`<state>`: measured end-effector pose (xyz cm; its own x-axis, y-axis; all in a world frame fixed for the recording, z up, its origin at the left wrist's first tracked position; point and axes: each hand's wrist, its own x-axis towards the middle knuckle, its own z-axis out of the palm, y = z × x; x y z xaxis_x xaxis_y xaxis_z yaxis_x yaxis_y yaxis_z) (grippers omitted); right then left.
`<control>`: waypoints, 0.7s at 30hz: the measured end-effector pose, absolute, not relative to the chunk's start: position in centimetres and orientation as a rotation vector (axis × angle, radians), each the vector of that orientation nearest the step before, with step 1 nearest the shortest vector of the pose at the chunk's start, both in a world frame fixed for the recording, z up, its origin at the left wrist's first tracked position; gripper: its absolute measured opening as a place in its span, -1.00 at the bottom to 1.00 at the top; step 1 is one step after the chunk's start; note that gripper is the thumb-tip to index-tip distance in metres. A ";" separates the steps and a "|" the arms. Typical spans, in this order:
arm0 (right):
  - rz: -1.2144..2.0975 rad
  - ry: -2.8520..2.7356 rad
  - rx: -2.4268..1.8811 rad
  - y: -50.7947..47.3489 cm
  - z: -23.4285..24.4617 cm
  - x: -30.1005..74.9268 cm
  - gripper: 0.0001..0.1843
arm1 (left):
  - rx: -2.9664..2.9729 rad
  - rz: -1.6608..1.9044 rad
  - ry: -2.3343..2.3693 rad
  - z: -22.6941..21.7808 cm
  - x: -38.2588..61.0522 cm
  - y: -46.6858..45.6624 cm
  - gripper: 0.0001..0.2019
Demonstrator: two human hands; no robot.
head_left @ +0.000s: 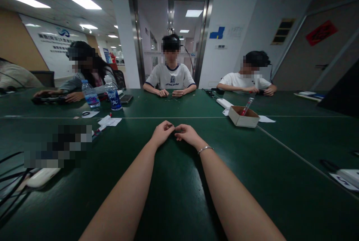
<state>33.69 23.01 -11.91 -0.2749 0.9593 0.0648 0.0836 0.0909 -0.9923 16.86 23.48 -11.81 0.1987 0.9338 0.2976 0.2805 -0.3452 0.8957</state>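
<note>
My left hand [163,134] is over the green table [179,181], its thumb and fingers pinched together. A tiny dark spot shows at its fingertips, too small to name. Just to its right is my right hand [188,134], with a silver bracelet [205,149] at the wrist. Its index finger points at the left fingertips, and its thumb sits a little below with a small gap between them. The other right fingers curl under and are partly hidden. The two hands nearly meet at the fingertips.
Ahead on the right stands an open cardboard box [243,120] with a clear red-tipped tube [247,107]. Two water bottles [113,95] and a phone [126,99] are at the far left. Nearer left lie cables and a white device [44,176]. Several people sit around the table.
</note>
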 end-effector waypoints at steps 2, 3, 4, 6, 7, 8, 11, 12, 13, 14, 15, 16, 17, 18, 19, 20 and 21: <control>1.261 -1.518 -1.111 22.9 -11.8 33.6 -0.72 | 1.830 1.098 1.173 -11.9 17.0 23.4 -0.75; 1.256 -1.498 -1.097 22.8 -11.6 33.6 -0.65 | 1.846 1.075 1.185 -12.0 17.0 23.4 -0.74; 1.260 -1.466 -1.069 22.7 -11.5 33.6 -0.58 | 1.849 1.064 1.194 -12.0 17.1 23.4 -0.74; 1.311 -1.389 -1.004 22.4 -11.0 33.7 -0.51 | 1.831 1.067 1.201 -12.1 17.3 23.5 -0.74; 1.351 -1.356 -0.981 22.2 -10.9 33.7 -0.53 | 1.820 1.071 1.199 -12.2 17.4 23.5 -0.73; 1.389 -1.330 -0.962 22.1 -10.7 33.8 -0.56 | 1.811 1.073 1.193 -12.3 17.5 23.6 -0.74; 1.435 -1.345 -0.942 22.1 -10.7 33.7 -0.63 | 1.795 1.062 1.156 -12.7 17.7 23.7 -0.76; 1.422 -1.377 -0.948 22.1 -10.8 33.6 -0.61 | 1.787 1.056 1.131 -12.7 17.7 23.8 -0.77; 1.402 -1.409 -0.955 22.2 -11.0 33.6 -0.59 | 1.778 1.048 1.093 -12.8 17.8 23.8 -0.76; 1.381 -1.434 -0.961 22.4 -11.1 33.5 -0.57 | 1.765 1.036 1.051 -12.9 17.8 23.8 -0.75; 1.358 -1.448 -0.964 22.5 -11.3 33.5 -0.54 | 1.744 1.024 1.016 -12.9 17.8 23.8 -0.73; 1.335 -1.449 -0.965 22.6 -11.5 33.5 -0.52 | 1.715 1.016 0.992 -12.9 17.8 23.9 -0.72; 1.313 -1.440 -0.968 22.7 -11.7 33.5 -0.50 | 1.682 1.012 0.984 -13.0 17.8 23.9 -0.72; 1.295 -1.426 -0.975 22.8 -11.9 33.5 -0.47 | 1.652 1.010 0.996 -12.9 17.8 23.9 -0.73; 1.281 -1.414 -0.986 22.8 -12.0 33.5 -0.44 | 1.638 1.004 1.024 -12.9 17.7 23.9 -0.76; 1.269 -1.406 -0.998 22.9 -12.1 33.5 -0.41 | 1.645 0.989 1.060 -12.7 17.7 23.7 -0.79; 1.259 -1.406 -1.007 22.9 -12.1 33.5 -0.40 | 1.676 0.955 1.099 -12.4 17.6 23.5 -0.82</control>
<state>33.53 22.86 -12.10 -0.1970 0.9720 0.1280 -0.0202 0.1265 -0.9918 17.57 23.51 -12.43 0.3099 0.9422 0.1273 0.2570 -0.2119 0.9429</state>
